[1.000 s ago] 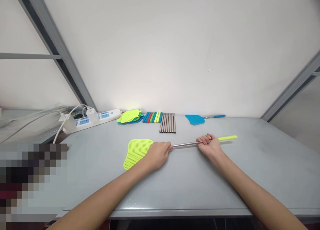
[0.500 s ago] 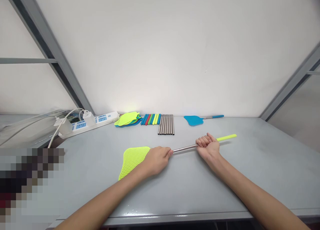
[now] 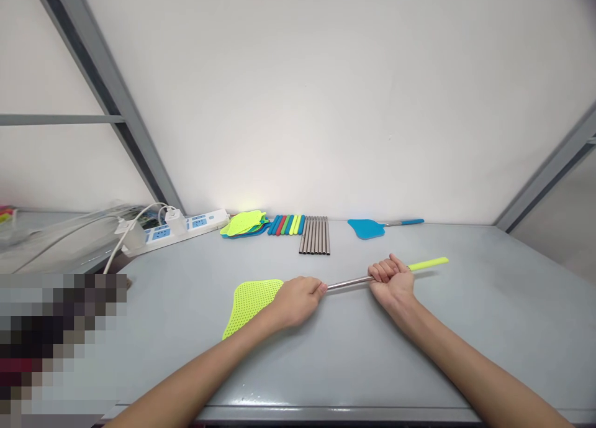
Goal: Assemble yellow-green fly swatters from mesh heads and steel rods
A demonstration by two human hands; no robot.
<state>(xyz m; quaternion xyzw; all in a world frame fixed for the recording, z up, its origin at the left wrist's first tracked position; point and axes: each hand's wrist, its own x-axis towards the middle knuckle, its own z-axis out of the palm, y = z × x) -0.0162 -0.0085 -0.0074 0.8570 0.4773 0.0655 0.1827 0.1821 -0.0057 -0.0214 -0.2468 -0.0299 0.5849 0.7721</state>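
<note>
A fly swatter (image 3: 348, 283) with a yellow-green perforated head, a metal rod and a yellow-green grip is held in both hands above the grey table. My left hand (image 3: 298, 300) is closed around the rod close to the swatter's head, hiding where they join. Farther right, my right hand (image 3: 392, 280) is wrapped palm-up round the rod beside the grip, which sticks out past the hand to the right. The rod shows bare between the two hands. Part of the head is covered by my left hand and forearm.
Along the back lie stacked swatter heads (image 3: 245, 223), a row of coloured grips (image 3: 286, 225), several metal tubes (image 3: 315, 235) and a blue fly swatter (image 3: 367, 228). A white power strip (image 3: 186, 229) with plugs and cables stands at the left, near plastic bags (image 3: 69, 235).
The whole view has shifted slightly, so everything appears a little lower and farther right. Both hands keep the same hold on the swatter.
</note>
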